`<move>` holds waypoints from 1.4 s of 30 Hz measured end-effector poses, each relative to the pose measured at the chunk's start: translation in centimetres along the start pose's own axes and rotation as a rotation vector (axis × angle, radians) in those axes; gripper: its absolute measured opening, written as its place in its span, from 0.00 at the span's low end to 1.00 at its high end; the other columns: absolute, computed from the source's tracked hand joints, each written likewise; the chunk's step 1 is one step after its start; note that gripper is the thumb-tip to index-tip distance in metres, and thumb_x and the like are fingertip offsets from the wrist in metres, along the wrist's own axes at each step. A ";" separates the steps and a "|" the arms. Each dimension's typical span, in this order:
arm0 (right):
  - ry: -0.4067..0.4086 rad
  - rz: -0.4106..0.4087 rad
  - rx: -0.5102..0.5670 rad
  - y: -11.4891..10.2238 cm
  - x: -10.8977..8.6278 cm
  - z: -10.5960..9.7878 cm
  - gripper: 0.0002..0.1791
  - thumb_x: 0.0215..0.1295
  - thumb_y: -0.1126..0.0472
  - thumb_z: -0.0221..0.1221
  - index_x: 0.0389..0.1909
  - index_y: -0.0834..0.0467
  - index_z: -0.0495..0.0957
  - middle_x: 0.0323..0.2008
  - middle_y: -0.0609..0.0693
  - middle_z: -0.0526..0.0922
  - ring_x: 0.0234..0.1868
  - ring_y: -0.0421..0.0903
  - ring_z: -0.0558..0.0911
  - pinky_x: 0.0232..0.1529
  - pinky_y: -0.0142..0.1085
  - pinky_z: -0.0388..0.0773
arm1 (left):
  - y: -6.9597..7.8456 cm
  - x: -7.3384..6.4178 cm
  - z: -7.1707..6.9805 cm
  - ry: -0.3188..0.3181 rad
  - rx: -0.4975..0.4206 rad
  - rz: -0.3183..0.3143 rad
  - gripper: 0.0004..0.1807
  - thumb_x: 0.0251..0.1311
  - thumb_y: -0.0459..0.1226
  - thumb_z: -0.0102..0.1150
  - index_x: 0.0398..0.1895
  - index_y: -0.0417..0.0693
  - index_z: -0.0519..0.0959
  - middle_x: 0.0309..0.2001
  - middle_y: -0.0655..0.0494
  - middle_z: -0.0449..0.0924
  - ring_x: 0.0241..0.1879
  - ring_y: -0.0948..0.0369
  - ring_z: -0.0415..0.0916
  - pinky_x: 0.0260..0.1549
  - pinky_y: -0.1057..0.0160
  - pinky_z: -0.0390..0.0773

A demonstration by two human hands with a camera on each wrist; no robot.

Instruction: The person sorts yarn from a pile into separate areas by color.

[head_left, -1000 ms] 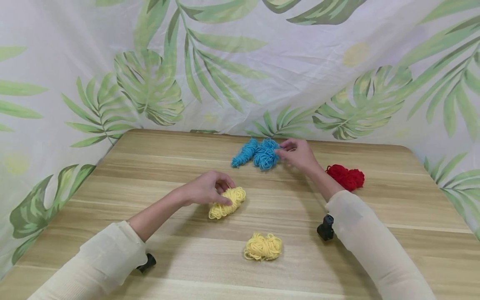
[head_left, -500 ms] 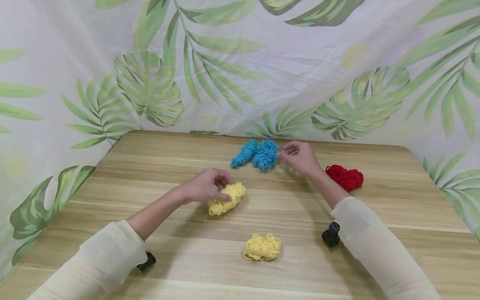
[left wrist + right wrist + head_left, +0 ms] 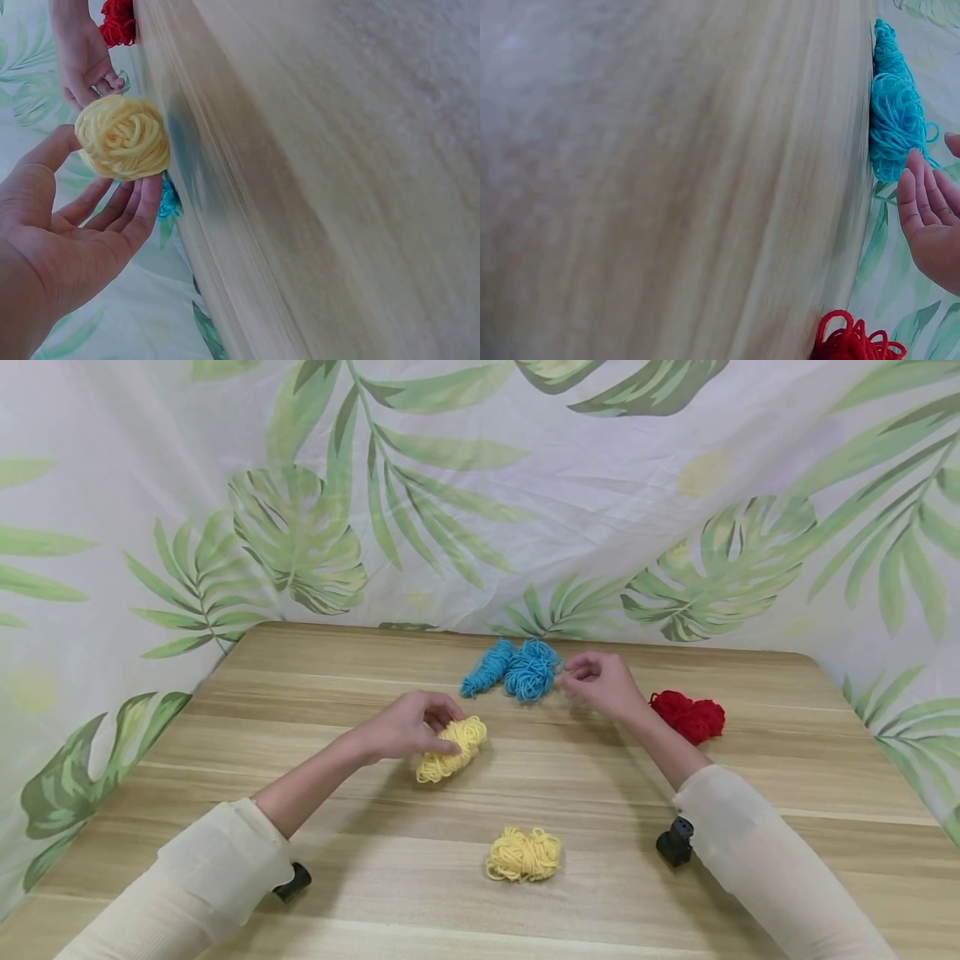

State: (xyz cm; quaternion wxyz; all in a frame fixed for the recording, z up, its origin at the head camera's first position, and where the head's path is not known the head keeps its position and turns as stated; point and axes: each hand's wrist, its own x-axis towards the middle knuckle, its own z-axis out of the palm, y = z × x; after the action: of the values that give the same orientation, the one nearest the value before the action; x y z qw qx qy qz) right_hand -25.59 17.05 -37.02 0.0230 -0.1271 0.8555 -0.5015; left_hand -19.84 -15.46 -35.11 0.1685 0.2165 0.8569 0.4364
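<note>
Since the earlier frames, your L hand (image 3: pixel 405 727) has shifted a bit farther out w/ its yarn, and your R hand (image 3: pixel 603 685) has drawn slightly back twd you. Nearest you, approx. centre, a pale-yellow, bow-shaped yarn skein (image 3: pixel 524 855) lies on the light wood-grain table (image 3: pixel 390 893). Small black devices (image 3: pixel 675 843) sit under both your cream sleeves (image 3: pixel 210 868). Beyond, L of centre, your L hand grasps a pale-yellow, elongated yarn skein (image 3: pixel 124 139), thumb on one side, fingertips on the other; can't tell if it touches the tabletop. Farther, on the R, a red, lumpy yarn skein (image 3: pixel 693 717) lies partly behind your R forearm. Your R hand is loose, fingers fairly straight, gripping nothing visible, just beside a bright-blue, rounded yarn skein (image 3: pixel 532 672); can't tell if fingertips touch its stray loop. A bright-blue, slim tapered skein (image 3: pixel 489 668) lies against its L side, nr the far edge. Behind: white leaf-print cloth (image 3: pixel 600 502).
</note>
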 end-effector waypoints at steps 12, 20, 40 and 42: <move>-0.034 -0.016 0.024 0.0 -1.1 0.0 0.19 0.70 0.61 0.67 0.51 0.73 0.80 0.39 0.64 0.87 0.38 0.60 0.87 0.38 0.28 0.82 | -0.8 0.0 -0.4 0.031 0.001 -0.004 0.19 0.55 0.29 0.75 0.49 0.33 0.81 0.41 0.47 0.82 0.43 0.55 0.78 0.50 0.56 0.79; -0.058 -0.018 0.014 -0.1 -1.5 0.0 0.17 0.69 0.64 0.67 0.50 0.73 0.80 0.38 0.62 0.86 0.36 0.55 0.87 0.36 0.29 0.82 | -0.9 -0.2 -1.0 0.057 -0.002 -0.009 0.19 0.54 0.29 0.75 0.49 0.33 0.81 0.41 0.47 0.81 0.42 0.54 0.78 0.48 0.57 0.79; -0.118 -0.099 -0.057 -0.5 -2.8 0.4 0.12 0.65 0.67 0.68 0.44 0.72 0.82 0.35 0.58 0.85 0.35 0.47 0.83 0.36 0.28 0.79 | -1.5 -0.6 -2.4 0.094 0.017 -0.022 0.19 0.56 0.31 0.74 0.50 0.32 0.81 0.43 0.46 0.82 0.44 0.53 0.78 0.50 0.57 0.78; -0.125 -0.102 -0.056 -0.4 -2.9 0.4 0.12 0.65 0.67 0.68 0.45 0.72 0.82 0.35 0.57 0.85 0.34 0.46 0.83 0.35 0.28 0.79 | -1.6 -0.6 -2.6 0.098 0.015 -0.031 0.19 0.57 0.31 0.74 0.50 0.33 0.81 0.43 0.45 0.82 0.45 0.52 0.78 0.50 0.57 0.78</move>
State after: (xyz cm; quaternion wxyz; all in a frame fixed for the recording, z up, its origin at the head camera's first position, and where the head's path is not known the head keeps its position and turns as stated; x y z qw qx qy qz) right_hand -22.65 17.17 -37.10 0.0471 -0.2019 0.8586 -0.4688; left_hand -20.91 -18.33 -34.93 0.1312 0.1829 0.8707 0.4372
